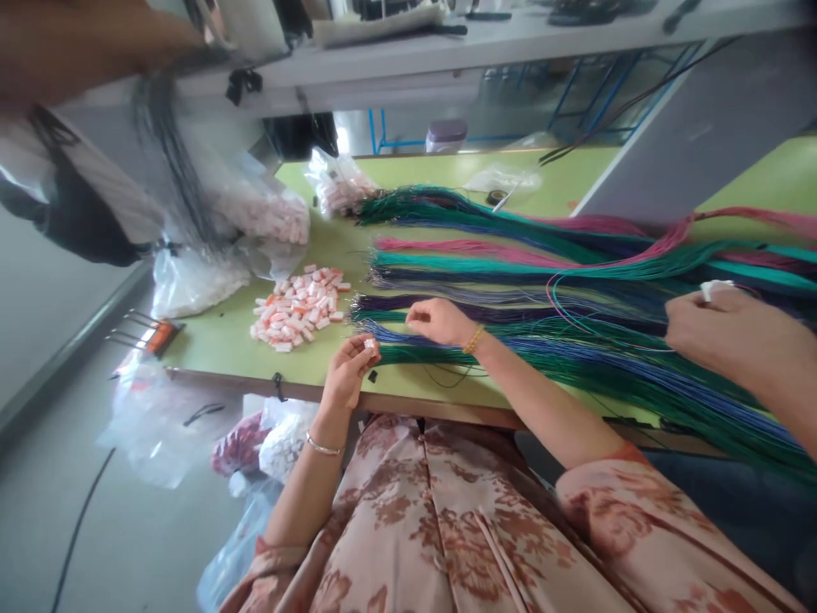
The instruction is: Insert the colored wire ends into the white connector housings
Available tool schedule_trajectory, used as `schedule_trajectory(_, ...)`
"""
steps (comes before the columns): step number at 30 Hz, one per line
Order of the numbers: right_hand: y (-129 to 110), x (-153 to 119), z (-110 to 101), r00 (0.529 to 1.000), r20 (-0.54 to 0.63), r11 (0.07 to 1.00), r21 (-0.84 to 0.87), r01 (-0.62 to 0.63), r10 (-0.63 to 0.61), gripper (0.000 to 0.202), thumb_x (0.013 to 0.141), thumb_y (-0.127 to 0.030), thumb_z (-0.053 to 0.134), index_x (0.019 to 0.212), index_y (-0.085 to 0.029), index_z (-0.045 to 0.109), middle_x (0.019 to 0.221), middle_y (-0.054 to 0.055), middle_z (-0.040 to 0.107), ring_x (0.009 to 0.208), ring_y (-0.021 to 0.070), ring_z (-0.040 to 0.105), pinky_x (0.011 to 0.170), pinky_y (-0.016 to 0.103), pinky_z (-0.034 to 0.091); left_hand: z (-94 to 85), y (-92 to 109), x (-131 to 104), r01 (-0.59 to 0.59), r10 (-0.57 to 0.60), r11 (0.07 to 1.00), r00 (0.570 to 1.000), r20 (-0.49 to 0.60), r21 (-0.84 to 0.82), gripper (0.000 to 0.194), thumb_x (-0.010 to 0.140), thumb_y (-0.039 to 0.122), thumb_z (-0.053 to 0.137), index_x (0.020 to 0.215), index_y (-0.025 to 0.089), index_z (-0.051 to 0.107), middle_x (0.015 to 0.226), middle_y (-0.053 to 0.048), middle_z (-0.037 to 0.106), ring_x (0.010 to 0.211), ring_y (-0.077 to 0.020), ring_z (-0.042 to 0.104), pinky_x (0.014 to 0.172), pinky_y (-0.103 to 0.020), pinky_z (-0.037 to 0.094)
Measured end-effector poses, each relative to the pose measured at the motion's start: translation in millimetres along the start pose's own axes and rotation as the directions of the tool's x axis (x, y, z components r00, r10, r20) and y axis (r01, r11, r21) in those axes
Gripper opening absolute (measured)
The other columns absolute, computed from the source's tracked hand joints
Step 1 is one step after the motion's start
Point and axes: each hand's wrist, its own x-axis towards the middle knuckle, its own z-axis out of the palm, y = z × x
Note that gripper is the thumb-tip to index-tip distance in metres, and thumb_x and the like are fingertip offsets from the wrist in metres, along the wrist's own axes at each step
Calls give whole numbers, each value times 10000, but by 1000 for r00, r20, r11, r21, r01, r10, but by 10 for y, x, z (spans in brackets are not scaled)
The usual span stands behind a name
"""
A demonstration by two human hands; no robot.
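My left hand point(350, 368), near the table's front edge, pinches a small white connector point(369, 344). To its right, my right hand point(437, 322) is raised over the wire bundles with its fingertips pressed together; whatever they hold, if anything, is too small to make out. A pile of white and orange connectors point(299, 308) lies on the green table point(332, 247), left of the wire ends. Blue wires point(562, 358) and dark green wires point(613, 387) run off to the right, beside pink wires point(472, 248).
Another person's hand point(721, 328) holds something white at the right. Plastic bags point(197, 281) stand at the left by an orange tool with metal prongs point(161, 338). A shelf point(383, 64) crosses above the table. A blurred arm point(89, 51) shows at the top left.
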Motion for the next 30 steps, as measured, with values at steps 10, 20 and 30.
schedule_trajectory(10,44,123,279,998,55,989,-144,15,-7,83,781,-228,640,736,-171,680,712,7,680,617,104,534,605,222,335,-23,-44,-33,-16,16,999,1000,-16,-32,360,601,225,836,911,128,680,820,-35,688,715,-94,626,733,-236,516)
schedule_trajectory(20,134,175,209,991,-119,981,192,-40,64,110,731,-241,563,759,-146,611,667,-6,597,583,98,484,585,224,373,51,-16,-5,-30,31,999,999,33,-37,327,639,231,812,924,138,681,818,-35,676,732,-102,623,728,-238,511)
schedule_trajectory(30,-206,297,166,1000,15,911,411,-26,22,200,688,-304,623,815,-152,601,695,-12,587,541,75,464,523,212,377,189,23,58,27,-19,989,998,62,-143,257,652,160,772,891,133,683,816,-27,652,713,-89,600,686,-216,486)
